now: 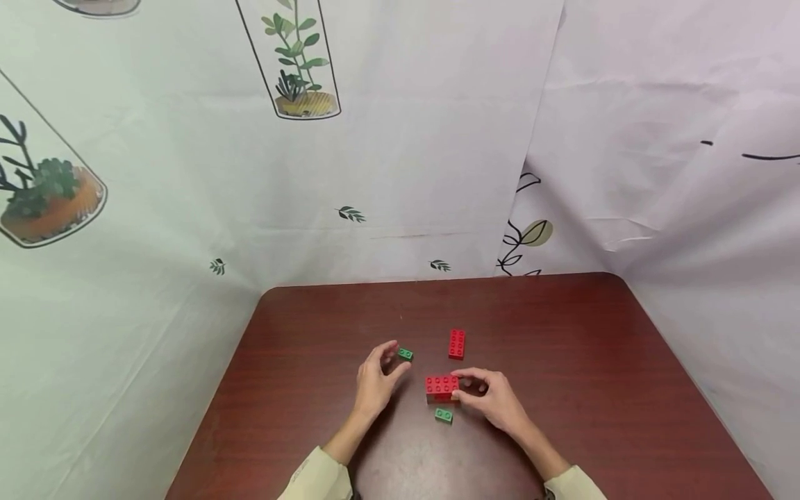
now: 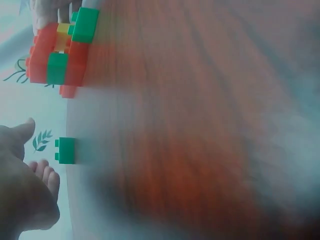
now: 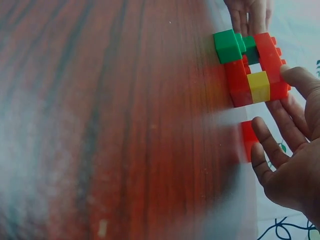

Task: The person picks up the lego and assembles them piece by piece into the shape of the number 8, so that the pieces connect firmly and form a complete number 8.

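On the table stands a small stack of toy building bricks: a red brick (image 1: 442, 384) on top, a green brick (image 2: 57, 69) and a yellow brick (image 3: 259, 87) under its two ends, and another red brick (image 3: 239, 84) at the bottom. Thumb and fingers of my right hand (image 1: 496, 399) pinch the right end of the top red brick. My left hand (image 1: 373, 385) is to the left of the stack, thumb and fingers spread beside a small loose green brick (image 1: 405, 354), with nothing held. A second loose green brick (image 1: 444, 416) lies just in front of the stack.
Behind the stack a separate red brick (image 1: 457, 344) lies on the dark brown table (image 1: 562, 333). A white cloth (image 1: 406, 160) printed with plants hangs along the table's back and sides.
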A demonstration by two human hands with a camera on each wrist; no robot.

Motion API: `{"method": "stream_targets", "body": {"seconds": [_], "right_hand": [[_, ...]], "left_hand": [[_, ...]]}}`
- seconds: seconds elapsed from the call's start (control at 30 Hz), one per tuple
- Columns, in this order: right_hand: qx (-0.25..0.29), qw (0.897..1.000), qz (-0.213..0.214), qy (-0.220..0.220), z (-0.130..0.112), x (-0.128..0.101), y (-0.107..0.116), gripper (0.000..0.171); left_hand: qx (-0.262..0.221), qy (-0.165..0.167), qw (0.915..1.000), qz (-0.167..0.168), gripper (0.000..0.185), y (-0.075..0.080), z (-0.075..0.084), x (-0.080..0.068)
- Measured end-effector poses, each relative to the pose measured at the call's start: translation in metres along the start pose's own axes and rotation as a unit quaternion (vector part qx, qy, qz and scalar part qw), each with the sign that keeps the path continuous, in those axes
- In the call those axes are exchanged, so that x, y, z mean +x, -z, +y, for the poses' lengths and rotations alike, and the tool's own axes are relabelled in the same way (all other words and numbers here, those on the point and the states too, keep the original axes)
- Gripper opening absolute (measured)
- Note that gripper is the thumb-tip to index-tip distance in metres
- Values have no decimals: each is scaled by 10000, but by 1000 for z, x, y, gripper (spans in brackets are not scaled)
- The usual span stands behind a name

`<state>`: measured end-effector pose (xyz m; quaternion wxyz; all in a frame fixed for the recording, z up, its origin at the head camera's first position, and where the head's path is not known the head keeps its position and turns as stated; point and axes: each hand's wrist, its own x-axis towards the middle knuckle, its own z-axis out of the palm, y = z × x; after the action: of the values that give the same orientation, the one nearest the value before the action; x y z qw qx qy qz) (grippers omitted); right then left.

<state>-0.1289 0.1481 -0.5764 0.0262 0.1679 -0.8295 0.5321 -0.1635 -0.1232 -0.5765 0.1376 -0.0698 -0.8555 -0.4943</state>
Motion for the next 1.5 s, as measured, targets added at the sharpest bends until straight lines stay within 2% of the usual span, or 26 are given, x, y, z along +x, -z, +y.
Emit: {"method": "stream_targets", "body": {"seconds": [0.2, 0.37, 0.8, 1.3, 1.5], "right_hand": [[51, 10000, -22, 4, 0, 1, -1, 27], [70, 10000, 10, 1, 0, 0, 0, 27], [94, 9999, 66, -55, -1, -1, 0, 29], [96, 9999, 75, -80, -2, -2, -1, 28], [96, 9999, 58, -34, -1, -2, -2, 27]], "left_hand": [[-12, 500, 9985, 225, 56, -7, 0, 6], [117, 635, 9975, 274, 50, -13, 3, 6], [539, 424, 9953, 685, 44, -28, 2, 4], [994, 238, 9924, 679, 38, -32, 1, 0], [997, 194, 9940, 399, 38, -28, -4, 1]]}}
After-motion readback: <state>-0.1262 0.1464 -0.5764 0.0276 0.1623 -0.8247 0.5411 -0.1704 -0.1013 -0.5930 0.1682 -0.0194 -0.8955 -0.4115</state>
